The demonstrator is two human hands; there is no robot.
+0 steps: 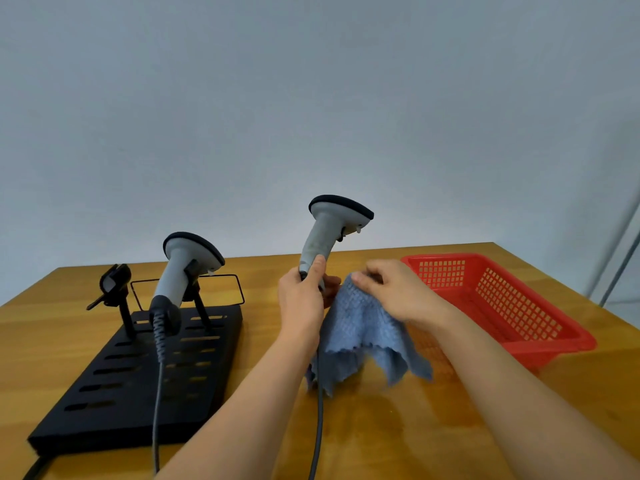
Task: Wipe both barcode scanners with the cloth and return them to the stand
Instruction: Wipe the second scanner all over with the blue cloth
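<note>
My left hand (303,296) grips the lower handle of a grey barcode scanner (329,230), holding it upright above the table with its black-rimmed head at the top. Its cable (318,431) hangs down toward me. My right hand (391,289) pinches a blue cloth (363,334) just right of the handle; the cloth drapes down to the table. A second grey scanner (187,261) sits in the right cradle of the black stand (138,375). The stand's left cradle (114,282) holds nothing.
A red plastic basket (502,299) stands at the right on the wooden table (398,427). The second scanner's coiled cable (159,341) runs across the stand toward the near edge. A plain wall rises behind the table.
</note>
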